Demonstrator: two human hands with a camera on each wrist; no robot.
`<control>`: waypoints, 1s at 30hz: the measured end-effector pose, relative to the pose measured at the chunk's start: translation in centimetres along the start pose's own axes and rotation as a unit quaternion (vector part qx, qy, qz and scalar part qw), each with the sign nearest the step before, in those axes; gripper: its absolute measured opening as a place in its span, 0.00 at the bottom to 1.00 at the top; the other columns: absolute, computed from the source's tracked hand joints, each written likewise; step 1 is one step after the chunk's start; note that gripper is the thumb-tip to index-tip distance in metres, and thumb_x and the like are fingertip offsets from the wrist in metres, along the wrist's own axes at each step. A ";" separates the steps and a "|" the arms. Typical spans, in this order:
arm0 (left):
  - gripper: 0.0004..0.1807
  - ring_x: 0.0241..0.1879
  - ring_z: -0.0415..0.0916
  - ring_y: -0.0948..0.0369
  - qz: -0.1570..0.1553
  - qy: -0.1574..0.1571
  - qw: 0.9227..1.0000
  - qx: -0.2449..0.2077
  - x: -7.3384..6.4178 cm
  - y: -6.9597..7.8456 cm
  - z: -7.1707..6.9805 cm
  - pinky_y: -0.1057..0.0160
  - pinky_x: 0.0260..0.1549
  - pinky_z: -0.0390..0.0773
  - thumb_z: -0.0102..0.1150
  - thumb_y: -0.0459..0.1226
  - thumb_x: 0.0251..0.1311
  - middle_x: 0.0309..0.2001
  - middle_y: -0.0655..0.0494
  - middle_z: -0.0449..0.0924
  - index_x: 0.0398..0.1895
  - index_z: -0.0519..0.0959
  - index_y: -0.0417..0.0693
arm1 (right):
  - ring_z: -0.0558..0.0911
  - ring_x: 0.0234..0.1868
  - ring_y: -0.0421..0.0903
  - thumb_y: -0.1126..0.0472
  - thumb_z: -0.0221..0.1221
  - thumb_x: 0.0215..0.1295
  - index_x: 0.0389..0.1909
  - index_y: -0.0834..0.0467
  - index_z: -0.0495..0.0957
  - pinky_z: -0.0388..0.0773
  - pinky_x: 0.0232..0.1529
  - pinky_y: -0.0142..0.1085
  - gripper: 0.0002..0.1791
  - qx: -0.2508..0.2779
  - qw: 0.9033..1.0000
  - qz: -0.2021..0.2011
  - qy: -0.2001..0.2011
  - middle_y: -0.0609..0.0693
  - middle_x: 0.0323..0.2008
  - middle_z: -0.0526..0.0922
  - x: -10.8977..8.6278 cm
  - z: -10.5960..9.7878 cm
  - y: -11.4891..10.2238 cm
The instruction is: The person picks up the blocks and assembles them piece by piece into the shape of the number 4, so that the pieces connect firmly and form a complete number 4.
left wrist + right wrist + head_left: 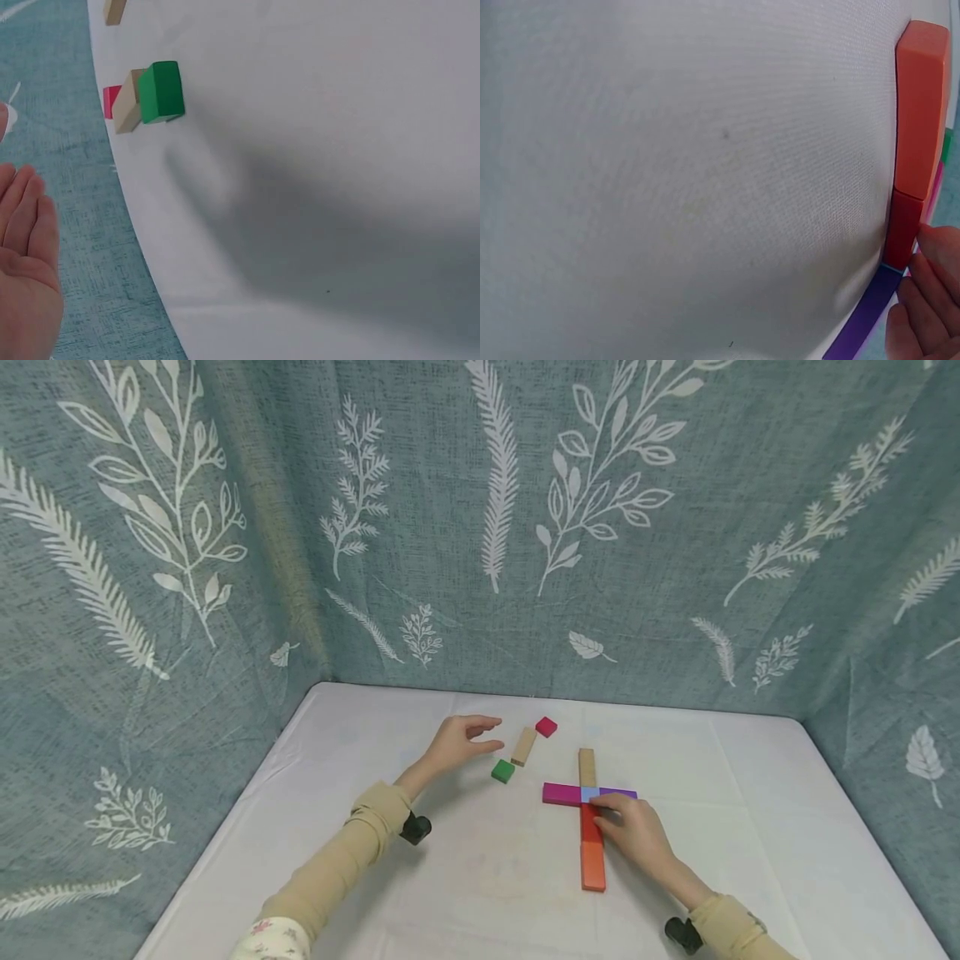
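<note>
My left hand (455,745) hovers over the table, thumb and fingers apart and holding nothing. Nearest to it are a green block (503,771), a plain wooden block (523,747) and a red-pink block (547,727). To the right, flat blocks form a cross: plain wood (587,767) at the far end, magenta (562,794) left, purple (619,792) right, a light blue square (589,794) in the middle, then red (591,823) and orange (592,867) nearer me. With thumb and fingertips, my right hand (636,835) touches the cross around the red block and the light blue square.
A white cloth (480,902) covers the table. Teal curtains (450,527) with white leaf prints hang behind it and at both sides. Each wrist carries a small black camera, the left camera (416,828) and the right camera (683,935).
</note>
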State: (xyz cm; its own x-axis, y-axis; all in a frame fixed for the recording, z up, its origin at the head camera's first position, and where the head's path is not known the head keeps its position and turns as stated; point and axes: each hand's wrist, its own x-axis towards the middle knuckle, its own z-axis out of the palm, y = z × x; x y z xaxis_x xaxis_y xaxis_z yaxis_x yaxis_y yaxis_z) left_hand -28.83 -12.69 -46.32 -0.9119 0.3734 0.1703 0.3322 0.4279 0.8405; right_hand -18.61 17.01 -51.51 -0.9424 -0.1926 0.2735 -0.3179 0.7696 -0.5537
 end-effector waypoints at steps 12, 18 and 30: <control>0.24 0.59 0.74 0.48 -0.007 -0.045 0.999 -0.009 -0.4 -1.9 1.1 0.58 0.58 0.73 0.65 0.36 0.55 0.57 0.42 0.77 0.56 0.76 0.34 | 0.84 0.45 0.52 0.70 0.68 0.49 0.42 0.63 0.84 0.80 0.47 0.46 0.16 -0.001 1.000 -0.006 0.006 0.55 0.40 0.86 -0.2 0.0 -0.1; 0.24 0.59 0.73 0.46 -0.018 -0.060 0.998 -0.005 -0.7 -2.9 2.0 0.57 0.57 0.74 0.65 0.35 0.56 0.57 0.40 0.77 0.55 0.76 0.33 | 0.84 0.44 0.52 0.71 0.69 0.48 0.41 0.63 0.84 0.81 0.46 0.46 0.16 -0.002 1.000 -0.005 0.012 0.55 0.40 0.87 -0.1 0.0 -0.1; 0.24 0.56 0.77 0.50 -0.023 -0.066 0.997 0.036 -1.0 -4.3 3.3 0.60 0.53 0.77 0.68 0.33 0.52 0.53 0.40 0.79 0.53 0.77 0.34 | 0.84 0.46 0.52 0.69 0.68 0.49 0.43 0.63 0.83 0.80 0.48 0.45 0.16 0.004 1.000 0.003 -0.003 0.55 0.41 0.86 0.0 0.0 0.0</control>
State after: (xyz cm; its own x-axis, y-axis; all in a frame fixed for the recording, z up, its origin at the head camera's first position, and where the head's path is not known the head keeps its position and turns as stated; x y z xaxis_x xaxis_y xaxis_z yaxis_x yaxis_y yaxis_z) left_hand -28.55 -12.21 -51.75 -0.8885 0.4551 0.0583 0.3110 0.5039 0.8058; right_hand -18.58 17.03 -51.53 -0.9451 -0.1903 0.2656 -0.3123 0.7655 -0.5626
